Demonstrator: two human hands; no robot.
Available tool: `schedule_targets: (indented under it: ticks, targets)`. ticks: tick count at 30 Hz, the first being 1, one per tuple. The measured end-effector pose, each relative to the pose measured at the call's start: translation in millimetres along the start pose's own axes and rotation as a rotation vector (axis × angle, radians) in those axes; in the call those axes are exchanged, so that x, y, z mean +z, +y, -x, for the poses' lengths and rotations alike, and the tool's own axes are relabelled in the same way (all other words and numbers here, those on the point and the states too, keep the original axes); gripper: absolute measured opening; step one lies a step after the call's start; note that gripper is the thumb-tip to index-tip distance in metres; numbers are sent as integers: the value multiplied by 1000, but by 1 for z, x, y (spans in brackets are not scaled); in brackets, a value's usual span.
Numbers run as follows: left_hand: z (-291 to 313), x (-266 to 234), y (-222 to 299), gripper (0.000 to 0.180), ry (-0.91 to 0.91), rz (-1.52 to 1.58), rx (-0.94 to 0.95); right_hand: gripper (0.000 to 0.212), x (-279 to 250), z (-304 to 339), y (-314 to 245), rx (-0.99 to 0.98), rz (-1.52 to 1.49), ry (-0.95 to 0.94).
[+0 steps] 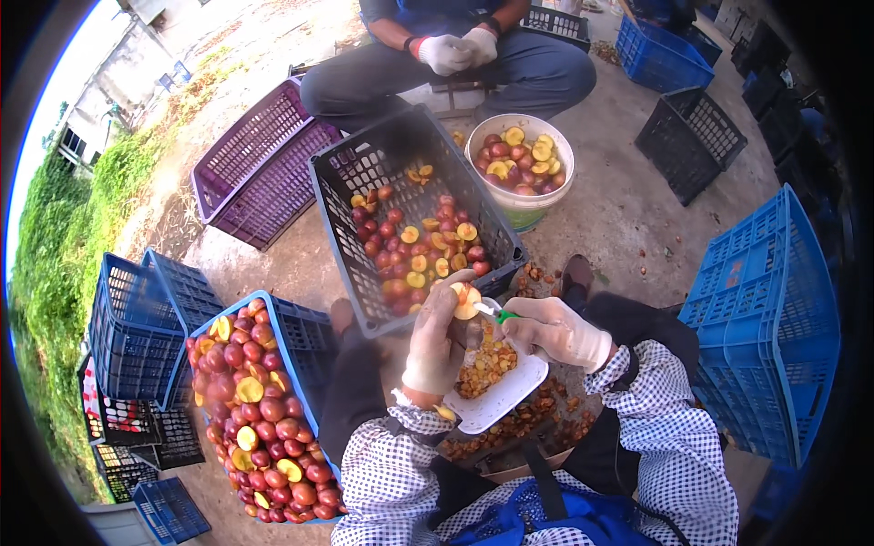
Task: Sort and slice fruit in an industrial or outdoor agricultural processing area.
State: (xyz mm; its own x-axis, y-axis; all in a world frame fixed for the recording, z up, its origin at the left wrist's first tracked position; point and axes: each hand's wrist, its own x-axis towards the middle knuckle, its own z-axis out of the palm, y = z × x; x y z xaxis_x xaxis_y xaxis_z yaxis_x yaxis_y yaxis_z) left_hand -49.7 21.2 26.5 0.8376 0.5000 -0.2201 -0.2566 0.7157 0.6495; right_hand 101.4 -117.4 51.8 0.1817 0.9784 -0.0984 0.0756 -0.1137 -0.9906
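Observation:
My gloved left hand [433, 348] is closed round a plum half [466, 301], its pale cut side facing right. In my gloved right hand [557, 329] is a small green-handled tool [497, 313], its tip touching the plum; the tip is too small to make out its kind. Just below both hands, a white tray [499, 411] holds wet yellow-brown pits and scraps [485, 369]. Beyond my hands stands a dark grey crate [341, 241] with whole and halved plums [401, 250] in it.
A blue crate [319, 428] heaped with plums stands at my left. Further away are a white bucket [557, 196] of plums and a seated person's gloved hands [448, 53]. Blue crates [756, 318] rise at the right, a purple crate [259, 168] at far left. Scraps litter the ground.

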Motion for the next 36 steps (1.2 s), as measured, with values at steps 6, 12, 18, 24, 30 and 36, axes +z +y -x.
schedule_targets:
  ticks: [6,12,18,24,30,36]
  targets:
    - [0,-16,-11,46,38,-303,29,34,4,1,-10,-71,68,5]
    - [0,2,6,51,-16,-110,-126,47,7,-2,-4,-137,153,314]
    - [2,1,10,50,-61,-262,-55,48,5,1,-12,-57,85,267]
    - [0,3,3,51,97,-38,-153,35,13,0,4,-226,423,282]
    - [-1,-3,-7,67,62,-197,-159,29,24,-2,-1,-315,891,291]
    - [0,12,-5,64,236,-302,-181,28,29,-2,2,-500,1193,309]
